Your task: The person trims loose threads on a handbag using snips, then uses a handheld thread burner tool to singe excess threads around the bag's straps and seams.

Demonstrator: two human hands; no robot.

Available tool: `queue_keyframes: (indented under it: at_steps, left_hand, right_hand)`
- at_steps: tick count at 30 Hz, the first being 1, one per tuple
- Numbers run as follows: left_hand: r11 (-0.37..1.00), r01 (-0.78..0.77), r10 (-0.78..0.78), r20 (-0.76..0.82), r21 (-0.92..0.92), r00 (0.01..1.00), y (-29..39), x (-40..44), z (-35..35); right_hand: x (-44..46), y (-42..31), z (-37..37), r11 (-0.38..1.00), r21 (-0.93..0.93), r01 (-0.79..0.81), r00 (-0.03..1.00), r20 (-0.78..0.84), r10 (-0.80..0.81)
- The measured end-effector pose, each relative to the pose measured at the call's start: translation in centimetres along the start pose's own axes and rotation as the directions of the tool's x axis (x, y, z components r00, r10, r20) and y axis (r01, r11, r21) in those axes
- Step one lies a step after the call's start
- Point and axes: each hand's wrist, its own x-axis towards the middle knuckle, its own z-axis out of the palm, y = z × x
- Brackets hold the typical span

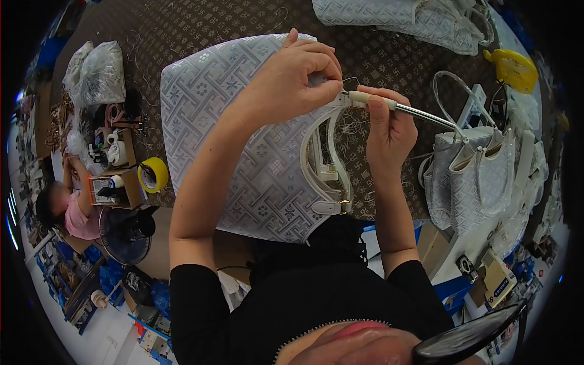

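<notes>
We hold the pale-handled tool in the right hand, fingers wrapped — the left hand curls, contents indeterminable, above the patterned bag's far right edge.

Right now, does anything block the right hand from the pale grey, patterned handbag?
Nothing visible blocks the right hand: its slim cream-and-silver tool ends close by the handbag's edge, beside the left hand.

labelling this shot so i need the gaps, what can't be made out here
Head view: what, if anything, the left hand pinches; its grip hides it.
Head view: part of the pale tool handle, covered by the right hand.
Head view: part of the far handbag, cut off by the top edge.
</notes>
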Motion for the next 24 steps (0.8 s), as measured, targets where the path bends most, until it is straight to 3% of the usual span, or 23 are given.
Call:
queue_keyframes:
  at_steps: [8, 10, 11, 12, 13, 15, 16, 17, 18, 19, 20, 22, 24]
  left_hand:
    - [0.999, 0.006, -0.006, -0.008, -0.043, 1.000, -0.1, 0.0, -0.3]
    - [0.997, -0.004, 0.001, -0.035, -0.078, 0.999, -0.4, 0.1, -0.4]
    - [0.890, 0.031, -0.155, -0.240, -0.454, 0.958, -0.8, 0.2, -0.4]
    - [0.650, -0.036, -0.367, -0.355, -0.759, 0.860, -1.2, 0.3, -0.4]
    - [0.650, -0.038, -0.365, -0.356, -0.759, 0.860, -2.4, 0.0, -1.1]
    - [0.529, -0.216, -0.575, -0.533, -0.821, 0.621, -2.8, -0.1, -3.6]
    - [0.766, -0.011, -0.478, -0.582, -0.642, 0.658, -2.2, -1.0, -3.2]
    - [0.768, -0.012, -0.474, -0.581, -0.640, 0.661, -0.2, -1.6, -3.3]
    - [0.935, 0.153, -0.290, -0.438, -0.320, 0.851, 1.4, -2.4, -3.3]
    - [0.979, 0.188, -0.172, -0.187, 0.074, 0.967, 2.7, -3.2, -3.1]
    - [0.979, 0.190, -0.174, -0.184, 0.077, 0.967, 3.8, -4.1, -2.2]
    - [0.821, 0.154, -0.142, -0.065, 0.550, 0.988, 5.0, -5.6, 0.6]
    - [0.819, 0.181, -0.188, -0.043, 0.545, 0.981, 4.4, -5.7, 2.3]
  right_hand:
    - [-0.1, 0.1, 0.0, 1.000, 0.013, -0.008, 1.000, -0.003, 0.008]
    - [-0.1, 0.2, -0.2, 0.983, 0.145, -0.112, 0.993, -0.006, 0.114]
    - [0.0, 0.0, -0.1, 0.983, 0.146, -0.111, 0.994, -0.006, 0.113]
    - [0.2, -0.4, -0.1, 0.963, 0.236, -0.129, 0.990, -0.018, 0.137]
    - [0.2, -0.6, -0.1, 0.935, 0.324, -0.144, 0.986, -0.027, 0.162]
    - [0.2, -0.5, -0.5, 0.922, 0.351, -0.165, 0.983, -0.020, 0.183]
    - [0.2, -0.3, -0.8, 0.906, 0.381, -0.187, 0.978, -0.010, 0.206]
    - [0.2, -0.2, -0.9, 0.905, 0.383, -0.184, 0.979, -0.014, 0.205]
    - [0.2, -0.1, -1.0, 0.914, 0.363, -0.184, 0.976, -0.041, 0.213]
    - [0.1, 0.0, -1.1, 0.921, 0.343, -0.186, 0.973, -0.067, 0.221]
    - [-0.1, -0.1, -1.3, 0.919, 0.346, -0.188, 0.972, -0.067, 0.224]
    - [-0.3, -0.3, -1.7, 0.924, 0.342, -0.172, 0.970, -0.106, 0.219]
    - [-0.6, -0.4, -2.0, 0.926, 0.342, -0.160, 0.971, -0.117, 0.211]
